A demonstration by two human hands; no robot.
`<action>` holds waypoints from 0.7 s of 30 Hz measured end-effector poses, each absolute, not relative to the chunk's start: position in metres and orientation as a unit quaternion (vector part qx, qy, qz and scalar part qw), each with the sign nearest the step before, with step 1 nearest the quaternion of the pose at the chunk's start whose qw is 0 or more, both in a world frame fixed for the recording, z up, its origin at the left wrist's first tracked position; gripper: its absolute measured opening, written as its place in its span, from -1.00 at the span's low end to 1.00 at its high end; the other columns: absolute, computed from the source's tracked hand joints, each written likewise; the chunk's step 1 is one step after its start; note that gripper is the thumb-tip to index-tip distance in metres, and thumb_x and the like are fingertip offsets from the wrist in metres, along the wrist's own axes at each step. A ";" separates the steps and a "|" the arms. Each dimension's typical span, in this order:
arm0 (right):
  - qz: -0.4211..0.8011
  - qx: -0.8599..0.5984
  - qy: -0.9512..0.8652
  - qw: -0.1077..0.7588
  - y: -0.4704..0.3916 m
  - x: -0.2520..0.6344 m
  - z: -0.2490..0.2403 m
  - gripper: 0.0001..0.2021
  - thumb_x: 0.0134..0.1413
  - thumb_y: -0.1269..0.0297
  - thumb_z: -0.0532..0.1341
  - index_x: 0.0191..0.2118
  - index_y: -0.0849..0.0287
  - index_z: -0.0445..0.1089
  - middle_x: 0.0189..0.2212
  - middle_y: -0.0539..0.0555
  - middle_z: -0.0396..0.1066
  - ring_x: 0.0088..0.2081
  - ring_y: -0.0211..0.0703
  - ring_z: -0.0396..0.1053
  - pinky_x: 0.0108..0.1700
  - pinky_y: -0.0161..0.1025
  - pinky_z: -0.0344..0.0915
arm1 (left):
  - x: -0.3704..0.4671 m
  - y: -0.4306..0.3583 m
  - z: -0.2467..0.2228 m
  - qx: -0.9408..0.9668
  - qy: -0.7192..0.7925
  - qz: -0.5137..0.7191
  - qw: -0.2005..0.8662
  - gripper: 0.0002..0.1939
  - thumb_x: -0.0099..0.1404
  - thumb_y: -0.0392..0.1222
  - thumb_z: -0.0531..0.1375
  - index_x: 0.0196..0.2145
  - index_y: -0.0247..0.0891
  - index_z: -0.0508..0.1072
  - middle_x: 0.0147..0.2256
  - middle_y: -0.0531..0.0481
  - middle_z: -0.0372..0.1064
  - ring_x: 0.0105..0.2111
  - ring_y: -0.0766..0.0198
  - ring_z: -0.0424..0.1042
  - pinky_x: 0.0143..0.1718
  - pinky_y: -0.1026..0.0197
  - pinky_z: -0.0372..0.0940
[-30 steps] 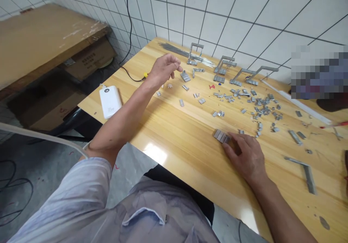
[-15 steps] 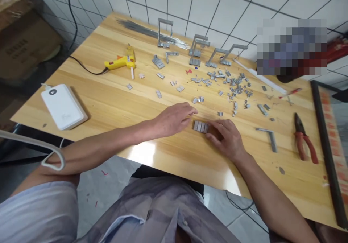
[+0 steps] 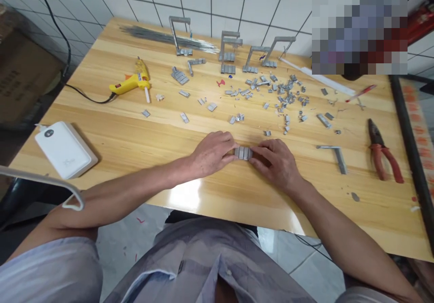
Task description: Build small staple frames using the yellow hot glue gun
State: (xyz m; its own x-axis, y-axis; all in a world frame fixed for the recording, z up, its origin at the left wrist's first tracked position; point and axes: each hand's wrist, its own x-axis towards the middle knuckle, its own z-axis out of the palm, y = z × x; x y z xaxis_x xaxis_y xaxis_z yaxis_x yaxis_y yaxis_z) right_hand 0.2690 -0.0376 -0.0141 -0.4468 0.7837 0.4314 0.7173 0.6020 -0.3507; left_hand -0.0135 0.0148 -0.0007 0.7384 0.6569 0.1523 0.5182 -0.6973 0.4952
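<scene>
A small block of grey metal-looking strips [image 3: 243, 153], set side by side, lies on the wooden table near its front edge. My left hand [image 3: 214, 153] pinches the block's left end between thumb and fingers. At its right end, my right hand [image 3: 276, 162] grips it with thumb and fingertips. Beyond the hands are loose grey pieces [image 3: 239, 117] and a larger scatter of grey bits [image 3: 288, 95]. An L-shaped grey piece [image 3: 340, 159] rests to the right of my right hand.
A yellow glue gun [image 3: 130, 84] and a white power bank [image 3: 66, 150] are at the left. Upright grey frames [image 3: 176, 36] and a bundle of thin rods [image 3: 149, 35] stand or lie along the back. Red-handled pliers [image 3: 383, 153] and a black-edged frame [image 3: 410, 158] are at the right.
My left hand, previously apart from the block, has closed on its left end. My right hand now pinches the right end. The camera view has shifted somewhat.
</scene>
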 end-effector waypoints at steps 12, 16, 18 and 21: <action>0.076 -0.457 -0.851 0.248 -0.033 0.260 -0.013 -0.73 0.50 0.13 0.26 0.10 0.12 0.60 -0.05 0.25 0.58 -0.02 0.13 0.46 0.03 0.06 0.38 | -0.001 0.013 0.011 0.894 0.354 0.167 0.217 -0.64 0.46 0.01 0.40 0.12 -0.16 0.62 0.00 -0.14 0.52 -0.02 0.05 0.56 0.01 0.06 0.47; 0.075 -0.465 -0.851 0.233 -0.032 0.257 -0.013 -0.73 0.53 0.17 0.24 0.16 0.11 0.58 -0.01 0.25 0.60 0.04 0.16 0.45 0.10 0.06 0.36 | 0.005 0.014 0.006 0.897 0.339 0.198 0.204 -0.70 0.51 0.03 0.35 0.06 -0.17 0.66 -0.02 -0.15 0.56 -0.06 0.08 0.57 -0.03 0.09 0.47; 0.070 -0.483 -0.840 0.239 -0.029 0.255 -0.014 -0.73 0.54 0.26 0.19 0.17 0.11 0.58 -0.01 0.24 0.62 0.06 0.14 0.46 0.12 0.05 0.35 | 0.005 0.014 0.003 0.898 0.332 0.214 0.195 -0.72 0.53 0.04 0.33 0.00 -0.18 0.67 -0.03 -0.17 0.58 -0.07 0.07 0.58 -0.05 0.08 0.47; 0.070 -0.499 -0.830 0.239 -0.026 0.254 -0.017 -0.69 0.51 0.44 0.12 0.08 0.10 0.61 -0.11 0.19 0.64 0.01 0.09 0.49 0.09 -0.01 0.34 | 0.005 0.012 -0.002 0.885 0.354 0.246 0.178 -0.73 0.51 0.04 0.32 -0.02 -0.17 0.67 -0.04 -0.20 0.60 -0.08 0.04 0.59 -0.09 0.08 0.47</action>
State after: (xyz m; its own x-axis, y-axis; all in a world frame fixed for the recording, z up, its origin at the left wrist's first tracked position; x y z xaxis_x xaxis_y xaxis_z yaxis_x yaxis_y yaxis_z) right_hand 0.2543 -0.0256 -0.0165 -0.3882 0.8615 0.3273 0.7947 0.4928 -0.3544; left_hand 0.0055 0.0125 -0.0019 0.6293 0.7131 0.3091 0.5384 -0.6868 0.4883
